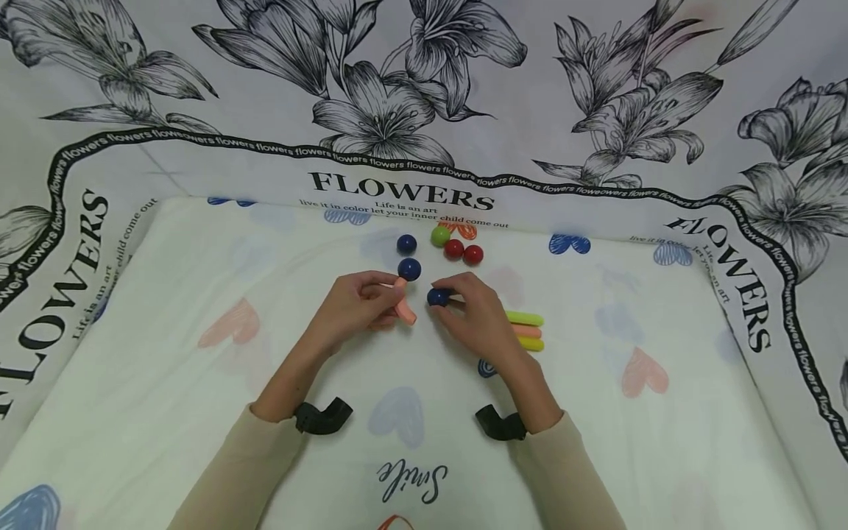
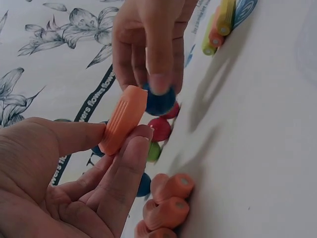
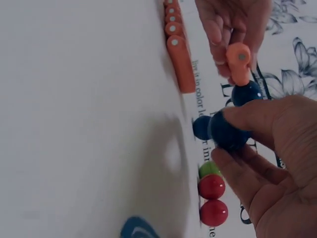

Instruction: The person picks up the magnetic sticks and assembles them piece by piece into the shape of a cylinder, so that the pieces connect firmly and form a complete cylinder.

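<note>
My left hand [image 1: 358, 305] pinches a curved orange magnetic building stick [image 2: 124, 119] between thumb and fingers. A blue ball [image 3: 246, 93] sits at the stick's far end, seemingly touching it. My right hand [image 1: 473, 305] pinches a second blue ball [image 3: 228, 131], apart from the stick's nearer end. A third blue ball [image 1: 407, 244] lies on the cloth beyond the hands. Several more orange curved sticks [image 2: 173, 188] lie in a row by the left hand; the head view mostly hides them behind it.
A green ball [image 1: 440, 235] and two red balls, one red ball [image 1: 453, 249] beside another red ball [image 1: 473, 255], lie at the back. Right of the right hand are a yellow-green stick [image 1: 526, 318], an orange stick [image 1: 528, 332] and a yellow stick [image 1: 532, 344]. Printed cloth [image 1: 411, 412] covers the surface.
</note>
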The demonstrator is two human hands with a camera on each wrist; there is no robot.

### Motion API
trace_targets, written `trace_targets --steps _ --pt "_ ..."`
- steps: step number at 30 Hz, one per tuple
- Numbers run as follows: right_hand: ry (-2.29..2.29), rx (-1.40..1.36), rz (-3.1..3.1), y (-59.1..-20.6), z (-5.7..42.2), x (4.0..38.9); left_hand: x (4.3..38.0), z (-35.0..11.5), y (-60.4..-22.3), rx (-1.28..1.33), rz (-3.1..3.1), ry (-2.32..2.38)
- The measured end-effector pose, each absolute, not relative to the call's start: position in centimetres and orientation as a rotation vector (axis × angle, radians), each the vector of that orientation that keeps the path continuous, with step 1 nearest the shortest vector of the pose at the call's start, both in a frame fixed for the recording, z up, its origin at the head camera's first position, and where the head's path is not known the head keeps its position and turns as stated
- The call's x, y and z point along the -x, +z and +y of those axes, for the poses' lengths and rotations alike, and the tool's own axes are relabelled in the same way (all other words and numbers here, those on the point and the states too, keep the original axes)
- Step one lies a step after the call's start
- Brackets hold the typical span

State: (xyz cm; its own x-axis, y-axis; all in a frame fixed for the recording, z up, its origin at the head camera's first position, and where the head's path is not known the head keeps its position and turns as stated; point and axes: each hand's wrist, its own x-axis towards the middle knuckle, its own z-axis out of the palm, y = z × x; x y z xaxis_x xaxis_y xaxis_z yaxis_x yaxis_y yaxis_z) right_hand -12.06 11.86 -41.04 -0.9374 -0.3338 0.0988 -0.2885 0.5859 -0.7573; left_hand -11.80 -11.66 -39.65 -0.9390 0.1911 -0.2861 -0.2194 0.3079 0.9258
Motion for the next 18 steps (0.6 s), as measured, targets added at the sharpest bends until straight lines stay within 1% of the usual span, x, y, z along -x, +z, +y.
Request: trace_targets --steps 6,12,18 --pt "-1.369 0.598 2.708 -40.8 13.2 10.4 11.3 -10.9 -39.4 -0.009 2.225 1.646" --pt "-1.291 0.561 2.774 -40.3 14.6 8.8 11.0 -10.1 -39.8 -0.030 2.204 1.634" --pt "-1.366 0.539 2.716 -40.5 15.8 7.3 10.7 -9.3 -40.5 -0.032 2.197 1.643"
